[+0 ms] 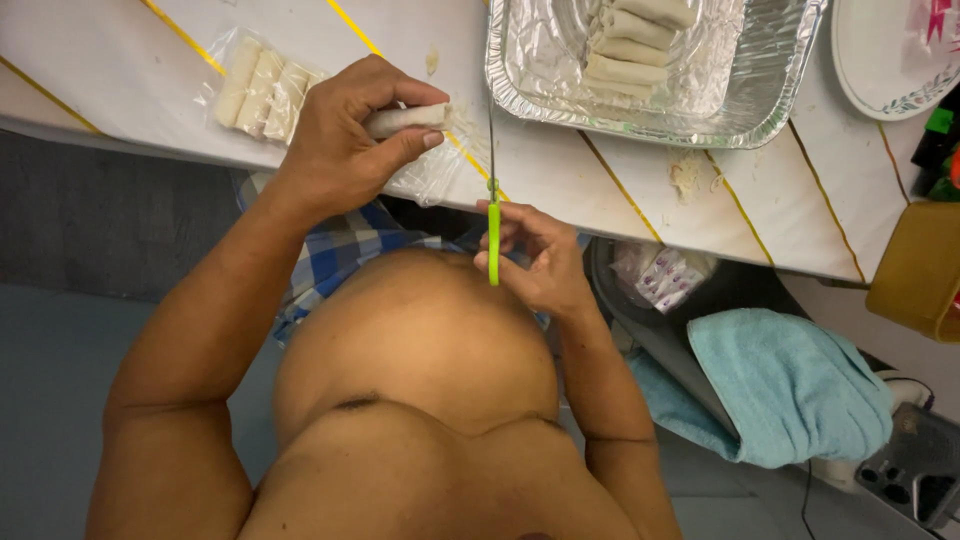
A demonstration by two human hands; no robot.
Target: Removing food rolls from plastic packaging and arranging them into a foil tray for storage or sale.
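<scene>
My left hand (345, 140) grips a pale uncooked spring roll (410, 119) at the table's near edge, partly over a clear plastic bag (425, 175). Three more rolls (262, 92) lie in that bag to the left. My right hand (540, 260) holds green-handled scissors (493, 230) just below the table edge, their thin blades pointing up towards the roll's end. A foil tray (520, 80) behind holds several rolls (625, 50) stacked in a row.
The white table (120, 60) has yellow stripes and scraps of wrapper (690, 172). A flowered plate (890, 60) sits at the far right. Below the table are a light blue towel (790, 385), a bag of packets (665, 275) and a yellow box (915, 270).
</scene>
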